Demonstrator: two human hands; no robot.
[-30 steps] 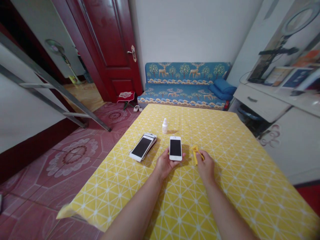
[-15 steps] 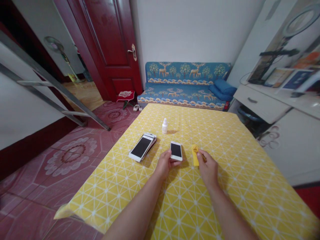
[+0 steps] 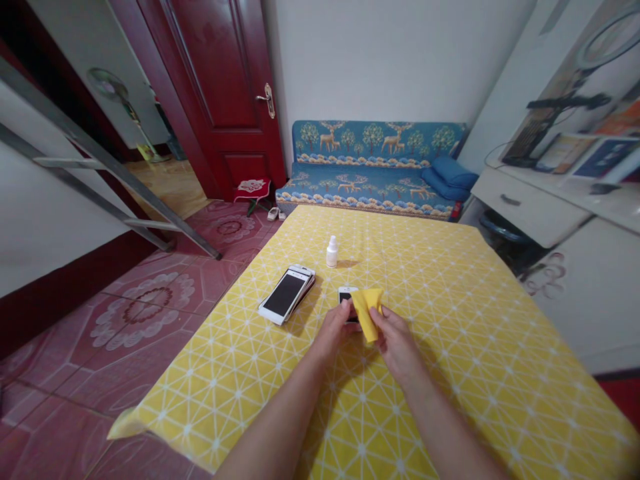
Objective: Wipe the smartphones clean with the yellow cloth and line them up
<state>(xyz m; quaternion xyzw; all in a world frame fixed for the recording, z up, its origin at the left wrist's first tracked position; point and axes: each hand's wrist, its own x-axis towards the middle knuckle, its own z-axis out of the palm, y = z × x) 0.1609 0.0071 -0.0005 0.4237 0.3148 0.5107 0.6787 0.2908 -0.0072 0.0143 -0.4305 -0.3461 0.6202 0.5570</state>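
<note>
A small white smartphone (image 3: 345, 291) with a dark screen is gripped at its left side by my left hand (image 3: 334, 328). My right hand (image 3: 395, 333) pinches a yellow cloth (image 3: 367, 313), which hangs over the right part of the phone and covers much of its screen. Whether the cloth presses on the glass I cannot tell. To the left, a larger white smartphone (image 3: 287, 295) lies on top of a stack of phones. Behind my hands a small white bottle (image 3: 332, 253) stands upright.
The table (image 3: 240, 380) has a yellow patterned tablecloth. Beyond its far edge is a blue sofa (image 3: 350, 177). A metal ladder (image 3: 125, 173) leans at the left, near a red door (image 3: 220, 87). A white cabinet (image 3: 590, 280) stands on the right.
My right hand has lifted the yellow cloth off the table and brought it left, over the small phone. My left hand still holds the phone.
</note>
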